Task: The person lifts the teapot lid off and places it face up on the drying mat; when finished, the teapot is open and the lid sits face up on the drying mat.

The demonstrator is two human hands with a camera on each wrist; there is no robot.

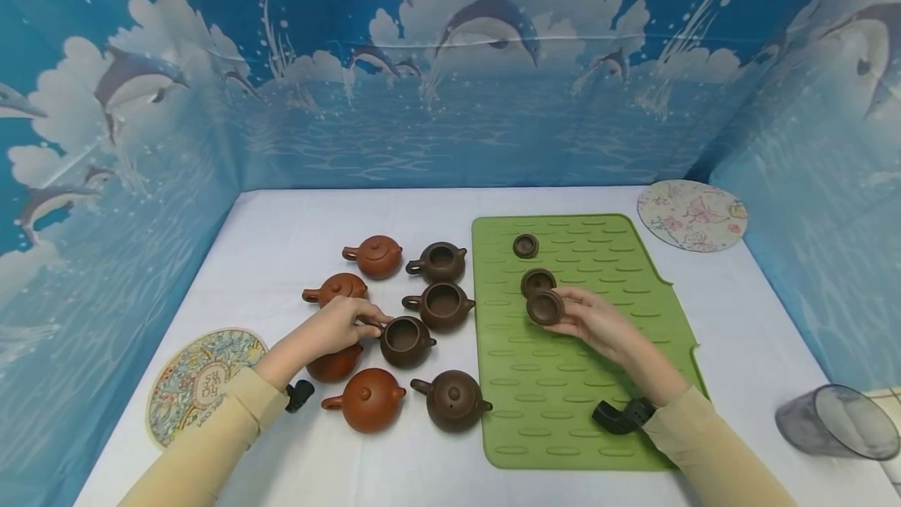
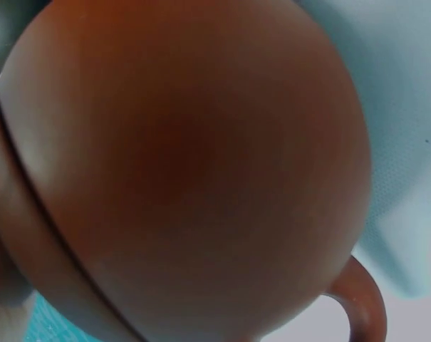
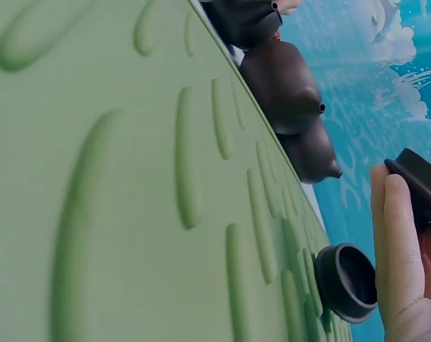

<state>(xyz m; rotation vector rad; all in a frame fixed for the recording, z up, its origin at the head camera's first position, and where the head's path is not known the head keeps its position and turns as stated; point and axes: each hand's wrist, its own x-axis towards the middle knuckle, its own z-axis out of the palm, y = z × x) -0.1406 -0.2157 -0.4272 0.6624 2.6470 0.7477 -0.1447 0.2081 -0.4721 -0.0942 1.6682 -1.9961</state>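
In the head view my left hand [image 1: 349,325] pinches the handle of a lidless dark brown teapot [image 1: 406,343], which stands on the white cloth. My right hand [image 1: 591,319] holds a dark teapot lid [image 1: 545,308] with its hollow side up, above the green mat. The right wrist view shows this lid [image 3: 423,187] between fingers and thumb. Just behind it a second lid [image 1: 538,281] lies on the mat, and a third, smaller lid [image 1: 525,246] lies farther back. A reddish-brown teapot [image 2: 194,157] fills the left wrist view.
Two more lidless dark teapots [image 1: 443,306] stand behind the held one; a lidded dark teapot [image 1: 454,400] stands in front. Several reddish teapots [image 1: 369,400] line the left. The green mat [image 1: 563,390] lies right, with a clear cup [image 1: 838,422] and round placemats [image 1: 693,215] near the edges.
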